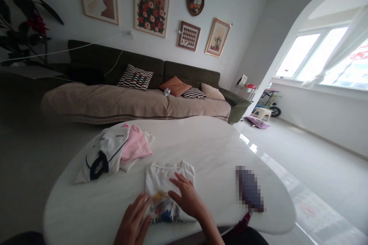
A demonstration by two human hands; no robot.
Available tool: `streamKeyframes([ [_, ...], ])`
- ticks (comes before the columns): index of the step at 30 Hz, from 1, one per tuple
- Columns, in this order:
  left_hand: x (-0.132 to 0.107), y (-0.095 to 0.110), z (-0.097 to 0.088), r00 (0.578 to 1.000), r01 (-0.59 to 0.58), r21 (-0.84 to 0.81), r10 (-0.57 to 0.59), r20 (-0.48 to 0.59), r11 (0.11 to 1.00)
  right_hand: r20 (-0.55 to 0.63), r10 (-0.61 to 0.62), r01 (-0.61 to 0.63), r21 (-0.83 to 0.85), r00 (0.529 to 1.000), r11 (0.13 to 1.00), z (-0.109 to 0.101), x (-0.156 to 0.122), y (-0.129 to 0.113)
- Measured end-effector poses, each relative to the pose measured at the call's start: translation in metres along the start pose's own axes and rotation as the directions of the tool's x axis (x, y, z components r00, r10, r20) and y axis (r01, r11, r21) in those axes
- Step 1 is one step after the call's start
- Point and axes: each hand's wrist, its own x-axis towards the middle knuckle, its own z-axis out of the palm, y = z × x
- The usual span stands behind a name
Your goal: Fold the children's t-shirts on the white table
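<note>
A white printed T-shirt (161,180) lies folded into a neat rectangle near the front of the white table (218,149), its neckline towards the sofa. My right hand (186,195) is over the shirt's right side, fingers stretched and spread. At the shirt's lower left edge is my left hand (135,218), its fingers extended. Neither hand grips the cloth; whether the palms press on it cannot be made out. To the left, a loose heap holds a white garment with dark trim (112,147) and a pink garment (136,143).
A blurred-out dark item (250,189) with a maroon strap (243,222) lies on the table's right side. Behind the table stands a green sofa (189,69) with a beige cover and several cushions. A white stool (262,113) is by the archway at right.
</note>
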Motion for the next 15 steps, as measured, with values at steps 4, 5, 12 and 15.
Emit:
streamKeyframes([
  [4, 0.034, 0.017, 0.008, 0.923, 0.139, 0.109, -0.169, 0.345, 0.984, -0.275, 0.25, -0.289, -0.111, 0.928, 0.951, 0.039, 0.013, 0.015],
  [5, 0.04, 0.018, 0.008, 0.891, 0.155, 0.124, -0.193, 0.411, 0.98, -0.247, 0.245, -0.284, -0.137, 0.938, 0.949, 0.044, 0.016, 0.021],
  [12, 0.037, 0.006, 0.003, 0.887, 0.131, 0.131, -0.175, 0.427, 0.983, -0.173, 0.284, -0.316, -0.2, 0.943, 0.928, 0.026, 0.022, 0.016],
  [15, 0.003, -0.004, 0.015, 0.962, 0.158, 0.192, -0.195, 0.193, 0.969, -0.242, 0.298, -0.339, -0.151, 0.924, 0.929, 0.056, 0.015, -0.019],
])
